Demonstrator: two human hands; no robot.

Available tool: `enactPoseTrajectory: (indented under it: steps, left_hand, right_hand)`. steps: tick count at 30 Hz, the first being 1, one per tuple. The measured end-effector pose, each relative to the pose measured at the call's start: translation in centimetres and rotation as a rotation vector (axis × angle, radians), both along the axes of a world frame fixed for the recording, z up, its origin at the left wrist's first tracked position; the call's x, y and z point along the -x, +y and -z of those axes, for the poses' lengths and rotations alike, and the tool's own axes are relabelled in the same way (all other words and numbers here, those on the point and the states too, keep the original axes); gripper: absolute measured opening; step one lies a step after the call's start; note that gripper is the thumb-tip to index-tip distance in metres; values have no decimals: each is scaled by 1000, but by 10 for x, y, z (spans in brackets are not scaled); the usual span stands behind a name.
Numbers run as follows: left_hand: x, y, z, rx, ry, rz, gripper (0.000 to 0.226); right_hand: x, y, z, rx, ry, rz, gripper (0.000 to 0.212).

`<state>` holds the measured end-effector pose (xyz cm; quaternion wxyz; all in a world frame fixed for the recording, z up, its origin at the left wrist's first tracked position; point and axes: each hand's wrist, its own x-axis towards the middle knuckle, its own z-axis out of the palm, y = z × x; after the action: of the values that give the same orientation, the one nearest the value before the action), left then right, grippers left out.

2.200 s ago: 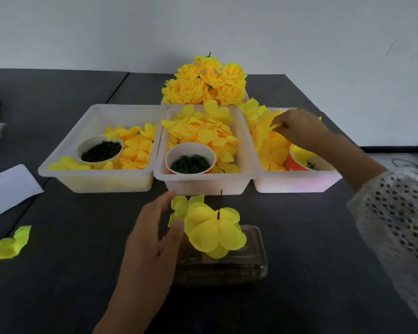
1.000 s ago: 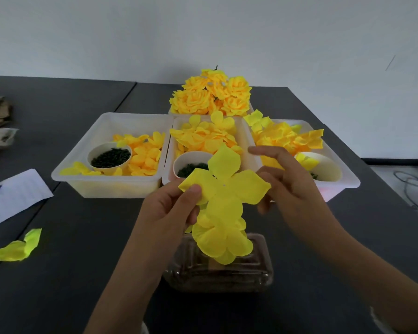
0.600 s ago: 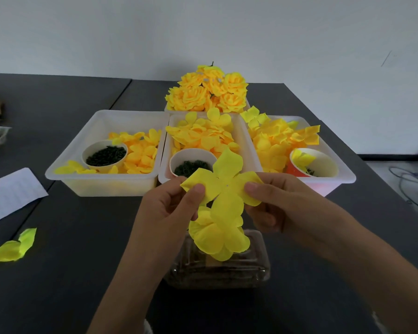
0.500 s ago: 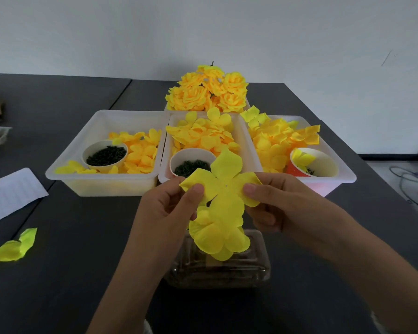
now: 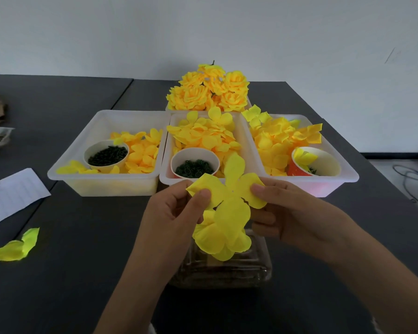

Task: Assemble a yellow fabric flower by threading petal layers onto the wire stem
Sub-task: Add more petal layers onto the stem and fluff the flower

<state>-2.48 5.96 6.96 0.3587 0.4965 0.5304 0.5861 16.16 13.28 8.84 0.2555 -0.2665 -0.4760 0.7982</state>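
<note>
Four lobes make up the petal layer (image 5: 228,191) you now hold flat in front of you, above the half-built flower (image 5: 221,239). Two seconds ago your right hand (image 5: 292,213) was still reaching into the right tray (image 5: 323,186); since then it has brought the layer over and your left hand (image 5: 174,210) has joined it. Each thumb pinches an opposite lobe, so the layer is spread, its small centre hole showing. That should mean it is ready to go down over the stem, which the layer hides.

The fabric is thin, matte and limp, with rounded lobes. The flower stands on a clear, ribbed plastic box (image 5: 223,268). Beyond are three translucent trays of loose petals and finished blooms (image 5: 210,90).
</note>
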Motion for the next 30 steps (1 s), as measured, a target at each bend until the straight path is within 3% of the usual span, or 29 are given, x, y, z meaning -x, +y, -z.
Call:
enactPoseTrajectory:
  steps: [3, 6, 9, 13, 15, 18, 22, 25, 28, 30]
  left_hand:
    - [-2, -1, 0, -11, 21, 15, 25]
    - [-5, -3, -3, -15, 75, 25, 39]
    - [-7, -5, -6, -26, 134, 37, 49]
    - [-7, -6, -8, -14, 108, 51, 51]
    - [-5, -6, -8, 13, 63, 65, 47]
    - [-3, -6, -6, 50, 8, 88, 33]
    - [-3, -5, -4, 53, -116, 68, 30]
    - [-3, -3, -4, 63, -163, 42, 22]
    - [-2, 0, -4, 87, -151, 39, 22]
    - [-1, 1, -2, 116, -151, 38, 25]
  right_hand:
    - [1, 1, 1, -72, -38, -24, 41]
    - [5, 0, -6, -181, -107, 3, 29]
    - [8, 6, -12, -285, -166, 41, 33]
    - [11, 12, -16, -251, -155, 78, 26]
    - [13, 10, -20, -216, -108, 21, 19]
    - [12, 9, -17, -150, -76, -19, 37]
    - [9, 4, -15, -258, -200, -125, 41]
    - [5, 5, -13, -227, -256, -107, 37]
    - [0, 9, -10, -190, -261, -4, 19]
    - [-3, 11, -6, -202, -272, 20, 21]
